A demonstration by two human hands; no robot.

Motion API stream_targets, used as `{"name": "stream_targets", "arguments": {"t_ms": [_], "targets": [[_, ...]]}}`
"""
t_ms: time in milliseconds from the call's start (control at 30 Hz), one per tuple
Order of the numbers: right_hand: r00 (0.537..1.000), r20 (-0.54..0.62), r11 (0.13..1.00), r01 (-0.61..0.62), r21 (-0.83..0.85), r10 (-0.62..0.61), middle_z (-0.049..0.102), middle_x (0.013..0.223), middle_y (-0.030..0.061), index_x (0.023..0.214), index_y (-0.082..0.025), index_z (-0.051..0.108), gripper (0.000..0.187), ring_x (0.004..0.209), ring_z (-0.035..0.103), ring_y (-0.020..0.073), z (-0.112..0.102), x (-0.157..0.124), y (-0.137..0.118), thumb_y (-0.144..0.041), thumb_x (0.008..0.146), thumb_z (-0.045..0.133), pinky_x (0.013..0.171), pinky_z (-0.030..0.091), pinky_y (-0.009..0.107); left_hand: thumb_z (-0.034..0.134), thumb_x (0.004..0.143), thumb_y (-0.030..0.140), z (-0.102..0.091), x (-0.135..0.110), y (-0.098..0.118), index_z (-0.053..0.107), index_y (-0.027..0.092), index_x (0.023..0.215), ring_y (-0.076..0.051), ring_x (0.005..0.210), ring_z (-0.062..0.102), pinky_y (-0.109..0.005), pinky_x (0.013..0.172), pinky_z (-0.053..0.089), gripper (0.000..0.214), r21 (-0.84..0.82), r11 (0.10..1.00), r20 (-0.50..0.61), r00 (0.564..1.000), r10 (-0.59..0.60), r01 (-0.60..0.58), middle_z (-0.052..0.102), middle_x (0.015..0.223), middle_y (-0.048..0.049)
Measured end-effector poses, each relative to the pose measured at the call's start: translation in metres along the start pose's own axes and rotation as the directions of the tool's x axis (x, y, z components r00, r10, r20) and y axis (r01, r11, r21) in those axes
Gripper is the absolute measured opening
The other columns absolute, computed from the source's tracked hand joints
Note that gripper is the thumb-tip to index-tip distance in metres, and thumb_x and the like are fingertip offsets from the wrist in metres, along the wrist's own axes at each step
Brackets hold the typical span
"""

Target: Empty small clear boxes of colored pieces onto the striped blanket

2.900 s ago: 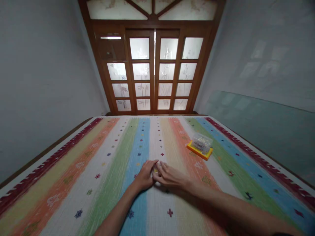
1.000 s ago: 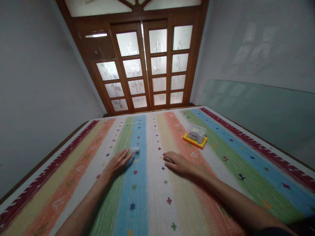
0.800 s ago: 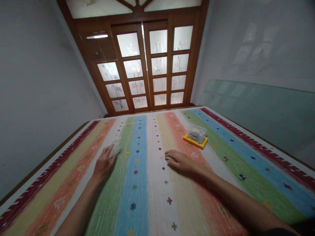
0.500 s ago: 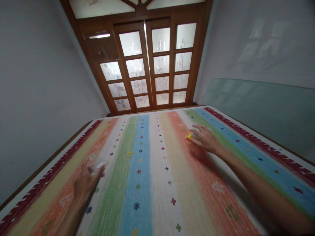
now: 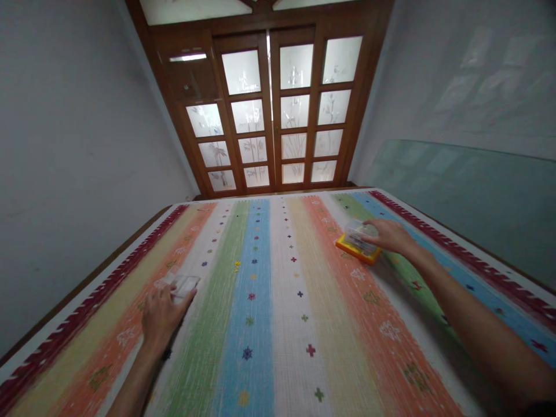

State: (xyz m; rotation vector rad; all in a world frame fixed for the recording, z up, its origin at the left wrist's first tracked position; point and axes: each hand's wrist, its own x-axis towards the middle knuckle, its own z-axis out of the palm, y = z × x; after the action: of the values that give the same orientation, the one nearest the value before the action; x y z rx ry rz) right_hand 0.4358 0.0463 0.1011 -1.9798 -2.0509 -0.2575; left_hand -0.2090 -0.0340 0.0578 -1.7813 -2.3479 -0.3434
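My left hand [image 5: 163, 313] rests low on the left side of the cloth, fingers and thumb closed around a small clear plastic case [image 5: 186, 285]. Over on the right, my right hand [image 5: 388, 235] grips a clear plastic box [image 5: 360, 233] by its near right side. Under that box is a yellow-orange base [image 5: 357, 251], close to the cloth; whether the two are joined I cannot tell. Several tiny yellow pieces [image 5: 237, 266] lie together between the hands, on the border of the green and blue stripes.
A striped, multicoloured tablecloth [image 5: 286, 324] covers the table. Beyond its far edge stands a wooden door [image 5: 275, 150] with frosted glass panes. A pale green panel [image 5: 469, 202] leans along the right wall, and a plain wall [image 5: 78, 145] rises on the left.
My right hand has shifted right and turned, bringing the clear box and yellow-orange base into fuller view. The left hand and its case moved slightly right in the picture as the view shifted.
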Motion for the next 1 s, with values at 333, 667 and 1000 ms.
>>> {"name": "stream_targets", "arguments": {"t_ms": [333, 667, 1000], "targets": [[0.944, -0.046, 0.919, 0.328, 0.219, -0.326, 0.071, 0.121, 0.0167, 0.121, -0.019, 0.066, 0.039, 0.11, 0.066, 0.0335, -0.005, -0.023, -0.081, -0.043, 0.09, 0.063, 0.095, 0.05, 0.048, 0.048, 0.091, 0.056, 0.007, 0.005, 0.027, 0.065, 0.01, 0.114, -0.038, 0.105, 0.06, -0.052, 0.095, 0.048, 0.054, -0.126, 0.97, -0.254, 0.952, 0.173, -0.21, 0.066, 0.107, -0.0201], [0.727, 0.043, 0.65, 0.584, 0.486, -0.686, 0.065, 0.13, 0.0183, 0.126, -0.016, 0.064, 0.04, 0.119, 0.058, 0.0294, 0.032, -0.083, -0.209, -0.035, 0.091, 0.066, 0.1, 0.045, 0.047, 0.07, 0.089, 0.051, 0.028, -0.031, 0.116, 0.046, 0.021, 0.147, -0.033, 0.133, 0.055, -0.053, 0.112, 0.044, 0.07, -0.621, 0.479, -0.086, 0.661, 0.745, -0.621, 0.057, 0.143, -0.0169], [0.626, 0.191, 0.621, 0.778, -0.094, -0.756, 0.069, 0.097, 0.0207, 0.105, -0.006, 0.065, 0.029, 0.092, 0.064, 0.0318, 0.027, -0.09, -0.257, -0.03, 0.096, 0.052, 0.079, 0.047, 0.043, 0.074, 0.086, 0.03, 0.041, -0.037, 0.17, 0.058, 0.02, 0.132, -0.03, 0.122, 0.06, -0.051, 0.106, 0.049, 0.05, -0.692, 0.332, -0.168, 0.59, 0.79, -0.641, 0.065, 0.127, -0.0138]]}}
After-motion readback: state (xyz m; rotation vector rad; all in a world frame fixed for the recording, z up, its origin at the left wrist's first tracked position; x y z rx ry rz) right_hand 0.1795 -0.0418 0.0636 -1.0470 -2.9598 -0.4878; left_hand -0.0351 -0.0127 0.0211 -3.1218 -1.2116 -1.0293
